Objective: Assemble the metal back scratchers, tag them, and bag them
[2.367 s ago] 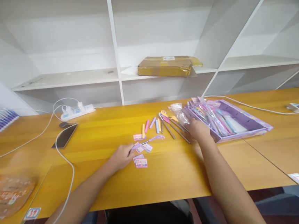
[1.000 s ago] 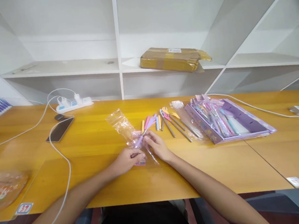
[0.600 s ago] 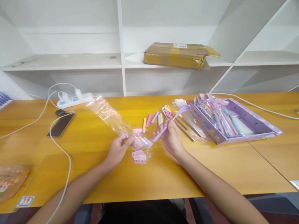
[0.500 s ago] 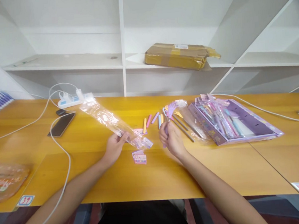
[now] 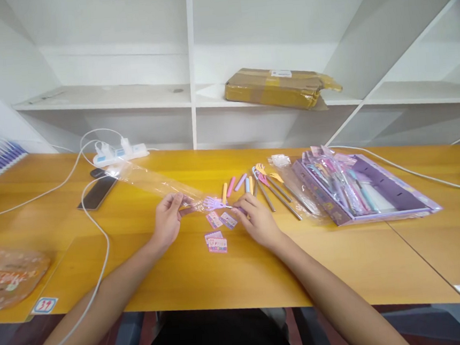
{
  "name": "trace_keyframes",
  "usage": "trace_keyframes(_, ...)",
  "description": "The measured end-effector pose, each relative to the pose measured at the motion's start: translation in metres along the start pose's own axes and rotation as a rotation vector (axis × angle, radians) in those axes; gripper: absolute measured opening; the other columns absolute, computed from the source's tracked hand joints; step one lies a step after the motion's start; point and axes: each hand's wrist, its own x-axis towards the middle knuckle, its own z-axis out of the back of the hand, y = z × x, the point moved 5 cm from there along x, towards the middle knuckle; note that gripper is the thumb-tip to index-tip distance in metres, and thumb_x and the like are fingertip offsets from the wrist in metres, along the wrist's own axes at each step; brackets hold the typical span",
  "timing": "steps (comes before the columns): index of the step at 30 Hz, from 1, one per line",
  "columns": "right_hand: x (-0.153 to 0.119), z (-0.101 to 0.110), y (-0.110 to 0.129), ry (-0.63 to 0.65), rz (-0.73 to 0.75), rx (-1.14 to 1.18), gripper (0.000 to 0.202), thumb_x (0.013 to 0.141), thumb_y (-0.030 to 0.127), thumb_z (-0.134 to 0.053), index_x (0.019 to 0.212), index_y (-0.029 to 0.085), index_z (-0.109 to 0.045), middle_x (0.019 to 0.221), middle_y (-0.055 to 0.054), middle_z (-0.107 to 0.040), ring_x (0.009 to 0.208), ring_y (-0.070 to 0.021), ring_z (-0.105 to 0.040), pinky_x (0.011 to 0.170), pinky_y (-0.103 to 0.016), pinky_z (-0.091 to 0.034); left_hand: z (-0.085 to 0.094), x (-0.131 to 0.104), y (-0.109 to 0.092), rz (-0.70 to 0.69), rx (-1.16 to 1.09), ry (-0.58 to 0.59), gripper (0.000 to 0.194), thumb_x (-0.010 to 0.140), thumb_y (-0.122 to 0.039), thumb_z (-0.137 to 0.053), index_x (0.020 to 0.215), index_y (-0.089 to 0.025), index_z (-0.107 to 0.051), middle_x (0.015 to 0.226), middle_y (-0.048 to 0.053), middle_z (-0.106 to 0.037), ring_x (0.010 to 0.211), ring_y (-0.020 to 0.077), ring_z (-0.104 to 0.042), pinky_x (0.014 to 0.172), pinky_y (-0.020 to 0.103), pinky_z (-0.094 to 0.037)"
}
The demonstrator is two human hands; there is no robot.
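My left hand (image 5: 168, 218) pinches the open end of a long clear plastic bag (image 5: 154, 183), which stretches up and left toward the power strip. My right hand (image 5: 256, 218) grips the rod of a purple hand-shaped scratcher (image 5: 215, 203); its fingered head is at the bag's end, close to my left fingers. Below lie small printed cards (image 5: 217, 243). Behind my right hand are coloured tubes (image 5: 231, 186) and several more scratchers (image 5: 283, 202) with metal rods.
A purple box (image 5: 400, 190) of packaged scratchers stands at the right, beside clear bags (image 5: 290, 175). A power strip (image 5: 137, 151), white cables, a phone (image 5: 98, 193) and an orange package (image 5: 11, 275) are at the left. A taped carton (image 5: 274, 88) rests on the shelf.
My right hand has moved left and lowered the purple scratcher to the bag's end. My left hand and the bag have shifted slightly left.
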Motion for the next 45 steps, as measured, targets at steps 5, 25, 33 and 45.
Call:
trace_keyframes(5, -0.001, -0.004, -0.002, 0.011, -0.002, 0.032, 0.025, 0.107, 0.040, -0.052, 0.108, 0.024, -0.071, 0.102, -0.009, -0.063, 0.087, -0.0216, -0.062, 0.077, -0.036, -0.051, -0.004, -0.003, 0.007, 0.038, 0.021, 0.034, 0.033, 0.081, -0.045, -0.086, 0.083, -0.016, -0.071, 0.084, 0.001, -0.070, 0.080, 0.0153, -0.069, 0.071, 0.030, -0.064)
trace_keyframes(25, -0.003, -0.018, -0.009, 0.254, -0.182, 0.260, 0.031, 0.105, 0.048, -0.056, 0.108, 0.023, -0.075, 0.084, -0.002, -0.072, 0.070, -0.0181, -0.060, 0.066, -0.030, -0.044, -0.003, -0.001, 0.015, 0.119, -0.004, 0.013, 0.032, 0.073, -0.041, -0.092, 0.088, -0.015, -0.079, 0.091, 0.005, -0.079, 0.085, 0.0176, -0.075, 0.086, 0.034, -0.062)
trace_keyframes(33, 0.000, -0.014, -0.018, 0.226, -0.158, 0.341, 0.029, 0.104, 0.042, -0.057, 0.111, 0.025, -0.079, 0.094, -0.005, -0.076, 0.084, -0.0224, -0.068, 0.079, -0.033, -0.050, 0.006, 0.009, 0.014, 0.166, -0.071, -0.049, 0.034, 0.070, -0.038, -0.095, 0.085, -0.014, -0.077, 0.088, 0.006, -0.080, 0.084, 0.0171, -0.075, 0.086, 0.034, -0.062)
trace_keyframes(45, -0.004, -0.025, -0.010, 0.218, -0.279, 0.599, 0.034, 0.099, 0.047, -0.063, 0.125, 0.026, -0.072, 0.086, -0.001, -0.072, 0.069, -0.0170, -0.062, 0.068, -0.030, -0.051, -0.008, -0.013, 0.038, 0.242, 0.027, 0.086, 0.033, 0.074, -0.040, -0.093, 0.086, -0.013, -0.078, 0.086, 0.006, -0.078, 0.085, 0.0180, -0.074, 0.083, 0.034, -0.064)
